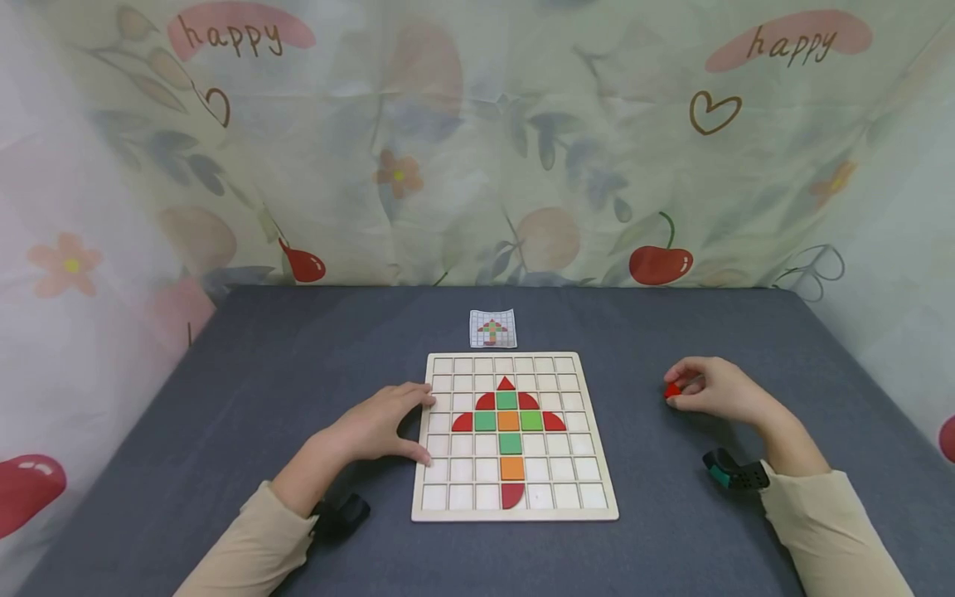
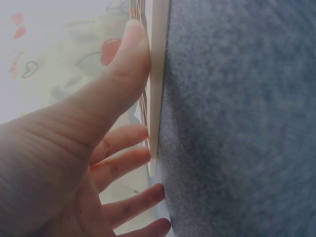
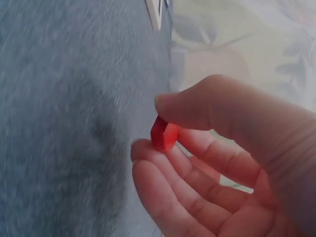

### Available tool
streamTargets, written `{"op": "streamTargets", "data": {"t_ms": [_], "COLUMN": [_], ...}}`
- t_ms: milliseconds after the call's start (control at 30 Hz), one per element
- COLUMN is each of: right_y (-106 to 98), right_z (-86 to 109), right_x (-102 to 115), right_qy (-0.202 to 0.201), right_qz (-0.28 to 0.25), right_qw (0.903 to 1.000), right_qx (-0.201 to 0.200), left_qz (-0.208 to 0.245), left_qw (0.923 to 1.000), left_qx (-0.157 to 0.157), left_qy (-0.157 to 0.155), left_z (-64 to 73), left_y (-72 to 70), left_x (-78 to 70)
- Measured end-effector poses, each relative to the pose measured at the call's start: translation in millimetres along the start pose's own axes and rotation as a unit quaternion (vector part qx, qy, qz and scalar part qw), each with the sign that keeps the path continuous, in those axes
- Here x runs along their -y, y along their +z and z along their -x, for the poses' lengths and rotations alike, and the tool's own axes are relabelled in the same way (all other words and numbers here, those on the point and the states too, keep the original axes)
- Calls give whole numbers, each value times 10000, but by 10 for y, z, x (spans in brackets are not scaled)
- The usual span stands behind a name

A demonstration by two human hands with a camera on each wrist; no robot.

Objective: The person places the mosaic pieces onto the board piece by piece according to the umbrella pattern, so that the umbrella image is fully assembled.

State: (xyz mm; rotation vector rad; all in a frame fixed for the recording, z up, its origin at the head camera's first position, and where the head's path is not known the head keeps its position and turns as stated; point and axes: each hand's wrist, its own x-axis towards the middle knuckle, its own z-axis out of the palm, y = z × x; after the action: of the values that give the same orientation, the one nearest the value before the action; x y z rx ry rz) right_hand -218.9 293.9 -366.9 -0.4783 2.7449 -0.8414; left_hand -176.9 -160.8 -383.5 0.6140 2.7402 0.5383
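A pale wooden grid board (image 1: 552,515) lies on the table. Red, green and orange tiles fill some of its squares in a mushroom-like or arrow-like pattern, with a red triangle (image 1: 505,384) at the top and a red quarter-round tile (image 1: 512,496) at the bottom. My left hand (image 1: 376,423) rests at the board's left edge, thumb and fingers spread along the rim. To the right of the board, my right hand (image 1: 716,388) pinches a small red tile (image 3: 164,136) between thumb and fingertips, over the table. The fingers partly cover that tile, hiding its full outline.
Behind the board lies a small printed card (image 1: 493,329) with a similar coloured pattern. A dark grey cloth (image 1: 336,332) covers the table. Patterned curtains (image 1: 477,166) hang behind and at both sides. Black bands with devices (image 1: 734,473) sit at both wrists.
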Motion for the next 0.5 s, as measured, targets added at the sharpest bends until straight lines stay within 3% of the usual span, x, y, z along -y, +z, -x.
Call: {"op": "streamTargets", "data": {"t_ms": [500], "right_y": [141], "right_z": [-31], "right_x": [317], "right_qy": [-277], "right_qz": [-444], "right_qw": [9986], "right_qx": [51], "left_qz": [-10], "left_qw": [10000], "left_qx": [7], "left_qy": [6], "left_z": [-7], "left_y": [2], "left_x": [9]}}
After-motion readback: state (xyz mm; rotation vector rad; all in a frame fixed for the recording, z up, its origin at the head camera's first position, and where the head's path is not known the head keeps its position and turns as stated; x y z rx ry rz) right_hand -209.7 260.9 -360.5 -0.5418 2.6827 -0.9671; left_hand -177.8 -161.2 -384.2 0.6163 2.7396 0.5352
